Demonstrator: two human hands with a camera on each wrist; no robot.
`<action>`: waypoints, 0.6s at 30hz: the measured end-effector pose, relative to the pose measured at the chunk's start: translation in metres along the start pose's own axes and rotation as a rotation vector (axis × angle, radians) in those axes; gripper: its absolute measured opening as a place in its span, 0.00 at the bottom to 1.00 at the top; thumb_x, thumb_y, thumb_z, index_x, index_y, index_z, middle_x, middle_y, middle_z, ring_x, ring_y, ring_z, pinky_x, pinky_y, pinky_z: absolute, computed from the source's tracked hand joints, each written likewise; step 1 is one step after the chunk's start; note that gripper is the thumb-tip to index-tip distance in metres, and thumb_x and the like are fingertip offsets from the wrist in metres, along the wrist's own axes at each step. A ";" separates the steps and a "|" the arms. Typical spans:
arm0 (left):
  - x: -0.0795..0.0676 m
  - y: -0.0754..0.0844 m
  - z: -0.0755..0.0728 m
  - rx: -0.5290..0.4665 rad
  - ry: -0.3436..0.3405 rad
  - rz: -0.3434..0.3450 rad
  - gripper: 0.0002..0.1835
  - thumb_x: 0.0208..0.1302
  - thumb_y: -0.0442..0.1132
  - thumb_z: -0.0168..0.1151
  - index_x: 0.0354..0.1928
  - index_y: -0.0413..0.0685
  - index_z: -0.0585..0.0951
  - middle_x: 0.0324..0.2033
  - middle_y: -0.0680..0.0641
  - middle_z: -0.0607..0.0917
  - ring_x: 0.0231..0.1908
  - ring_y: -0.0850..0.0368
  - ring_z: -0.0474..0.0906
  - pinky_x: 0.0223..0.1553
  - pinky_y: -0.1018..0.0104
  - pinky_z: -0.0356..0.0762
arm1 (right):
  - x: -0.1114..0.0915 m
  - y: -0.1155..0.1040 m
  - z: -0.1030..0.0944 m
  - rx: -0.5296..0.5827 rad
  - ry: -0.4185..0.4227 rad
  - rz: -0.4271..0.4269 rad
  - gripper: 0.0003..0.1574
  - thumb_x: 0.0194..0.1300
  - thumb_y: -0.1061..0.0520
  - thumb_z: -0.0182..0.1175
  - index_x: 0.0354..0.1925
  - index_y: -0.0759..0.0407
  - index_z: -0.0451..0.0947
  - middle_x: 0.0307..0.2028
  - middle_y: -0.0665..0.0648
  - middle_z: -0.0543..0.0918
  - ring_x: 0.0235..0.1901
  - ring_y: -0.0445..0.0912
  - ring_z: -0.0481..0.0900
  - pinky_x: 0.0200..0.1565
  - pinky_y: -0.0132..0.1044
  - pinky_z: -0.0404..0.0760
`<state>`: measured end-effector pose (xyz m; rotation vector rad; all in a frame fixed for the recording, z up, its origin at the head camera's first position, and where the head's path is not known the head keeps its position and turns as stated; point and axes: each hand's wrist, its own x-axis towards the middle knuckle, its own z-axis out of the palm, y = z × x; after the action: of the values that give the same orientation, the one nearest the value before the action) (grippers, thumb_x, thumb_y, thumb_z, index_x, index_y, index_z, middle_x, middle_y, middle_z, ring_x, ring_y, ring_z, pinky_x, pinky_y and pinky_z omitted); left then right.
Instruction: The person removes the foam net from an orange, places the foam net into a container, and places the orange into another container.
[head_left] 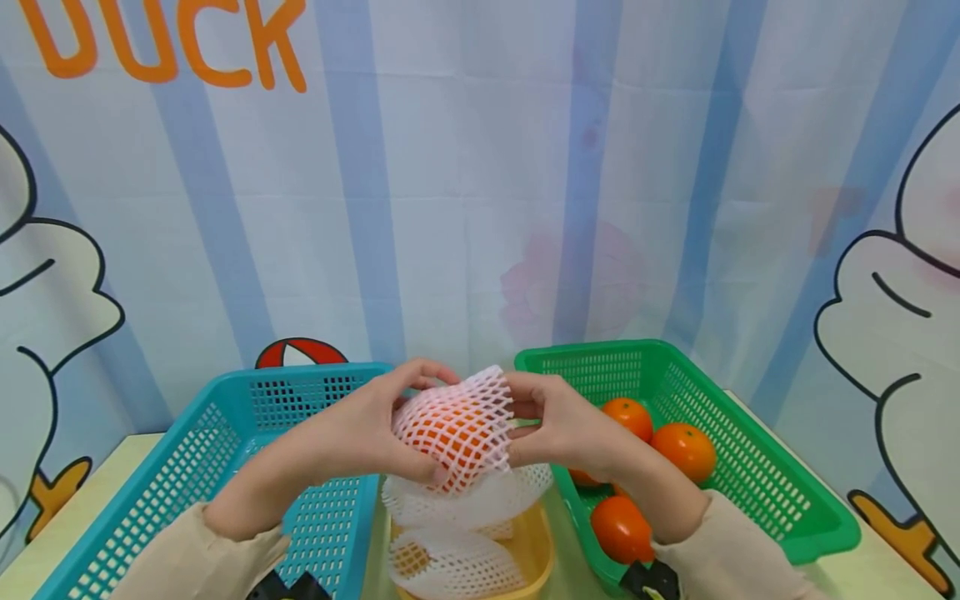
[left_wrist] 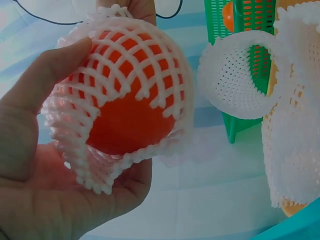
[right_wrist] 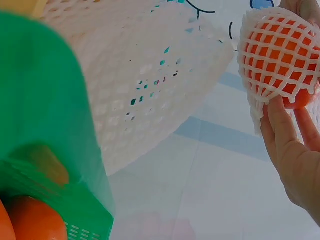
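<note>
Between both hands is an orange (left_wrist: pixel 130 125) inside a white foam net sleeve (head_left: pixel 491 404), held above a yellow container. My left hand (head_left: pixel 363 429) grips the covered orange from the left, its thumb lying over the mesh. At the other side, my right hand (head_left: pixel 566 421) pinches the sleeve's edge between thumb and fingers. Through the net's opening, bare orange peel shows in the left wrist view. In the right wrist view, the right hand's fingers (right_wrist: pixel 282 120) lie against the mesh near that opening.
More foam net sleeves (head_left: pixel 457 567) lie in and over the yellow container (head_left: pixel 543 550). On the left stands a blue basket (head_left: pixel 202 433); on the right, a green basket (head_left: pixel 787 500) holds several oranges (head_left: pixel 684 452). A striped curtain (head_left: pixel 465 208) hangs behind the table.
</note>
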<state>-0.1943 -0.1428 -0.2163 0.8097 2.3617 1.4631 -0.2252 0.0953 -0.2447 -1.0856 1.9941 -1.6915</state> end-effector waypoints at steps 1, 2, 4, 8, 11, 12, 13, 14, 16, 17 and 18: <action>0.000 0.001 0.000 0.006 0.012 0.003 0.37 0.44 0.35 0.71 0.58 0.52 0.65 0.53 0.41 0.69 0.42 0.47 0.77 0.40 0.56 0.78 | 0.000 0.000 0.000 0.004 0.001 -0.005 0.38 0.51 0.71 0.60 0.61 0.67 0.64 0.53 0.64 0.75 0.50 0.54 0.76 0.46 0.45 0.78; 0.000 0.001 0.001 0.012 0.025 0.003 0.37 0.43 0.35 0.71 0.58 0.52 0.65 0.53 0.41 0.68 0.43 0.47 0.76 0.40 0.57 0.78 | 0.000 0.000 0.000 0.006 0.002 -0.009 0.38 0.50 0.71 0.59 0.62 0.67 0.63 0.54 0.64 0.74 0.50 0.54 0.76 0.46 0.45 0.78; 0.000 0.002 0.002 0.029 0.056 0.001 0.38 0.43 0.36 0.72 0.58 0.54 0.66 0.54 0.42 0.68 0.43 0.48 0.75 0.39 0.57 0.78 | 0.001 0.000 0.001 0.012 0.005 -0.014 0.40 0.49 0.72 0.58 0.63 0.66 0.62 0.54 0.63 0.73 0.50 0.54 0.75 0.46 0.45 0.78; -0.001 0.005 0.003 0.032 0.102 -0.010 0.38 0.42 0.36 0.73 0.57 0.55 0.67 0.55 0.42 0.68 0.44 0.47 0.74 0.38 0.57 0.78 | 0.003 -0.002 0.004 0.027 0.004 -0.024 0.41 0.49 0.71 0.58 0.63 0.65 0.60 0.54 0.63 0.71 0.50 0.55 0.73 0.46 0.45 0.78; 0.000 0.007 0.004 0.016 0.116 -0.010 0.37 0.42 0.35 0.72 0.57 0.55 0.66 0.55 0.42 0.67 0.44 0.46 0.74 0.38 0.57 0.78 | 0.004 -0.003 0.005 0.032 0.005 -0.024 0.41 0.49 0.70 0.60 0.63 0.64 0.60 0.54 0.63 0.70 0.50 0.55 0.73 0.46 0.46 0.78; 0.000 0.007 0.005 0.013 0.120 -0.008 0.37 0.42 0.34 0.71 0.57 0.55 0.66 0.55 0.42 0.67 0.44 0.46 0.73 0.38 0.57 0.78 | 0.004 -0.003 0.006 0.031 0.006 -0.023 0.41 0.50 0.70 0.61 0.63 0.63 0.60 0.55 0.63 0.70 0.50 0.55 0.73 0.45 0.46 0.78; 0.000 0.008 0.005 0.007 0.126 -0.007 0.37 0.42 0.33 0.71 0.57 0.55 0.66 0.55 0.42 0.67 0.44 0.46 0.73 0.37 0.57 0.78 | 0.004 -0.003 0.006 0.030 0.009 -0.021 0.41 0.50 0.70 0.61 0.62 0.63 0.60 0.54 0.62 0.70 0.49 0.55 0.73 0.45 0.46 0.79; 0.000 0.008 0.005 0.002 0.129 -0.005 0.36 0.42 0.32 0.70 0.57 0.55 0.66 0.55 0.42 0.67 0.44 0.45 0.73 0.37 0.57 0.78 | 0.004 -0.004 0.007 0.027 0.010 -0.023 0.41 0.50 0.70 0.61 0.62 0.62 0.60 0.54 0.62 0.70 0.49 0.56 0.73 0.45 0.46 0.79; 0.001 0.009 0.006 -0.001 0.141 -0.001 0.36 0.42 0.31 0.69 0.57 0.55 0.66 0.55 0.42 0.67 0.44 0.45 0.72 0.37 0.57 0.78 | 0.004 -0.004 0.007 0.022 0.013 -0.024 0.41 0.49 0.70 0.61 0.62 0.61 0.60 0.54 0.62 0.70 0.49 0.56 0.72 0.44 0.46 0.79; 0.001 0.009 0.007 -0.001 0.149 0.000 0.36 0.42 0.31 0.68 0.57 0.55 0.66 0.55 0.42 0.66 0.44 0.45 0.72 0.37 0.57 0.78 | 0.005 -0.005 0.008 0.019 0.015 -0.027 0.41 0.49 0.70 0.61 0.62 0.60 0.60 0.54 0.62 0.69 0.49 0.56 0.72 0.44 0.46 0.79; 0.001 0.009 0.007 -0.004 0.155 0.001 0.36 0.42 0.31 0.68 0.57 0.55 0.66 0.54 0.42 0.67 0.44 0.45 0.72 0.37 0.57 0.78 | 0.005 -0.005 0.008 0.013 0.018 -0.030 0.42 0.48 0.71 0.60 0.62 0.60 0.60 0.54 0.62 0.69 0.49 0.56 0.72 0.44 0.46 0.79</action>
<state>-0.1890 -0.1335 -0.2112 0.7205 2.4683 1.5833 -0.2212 0.0863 -0.2410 -1.1050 1.9838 -1.7329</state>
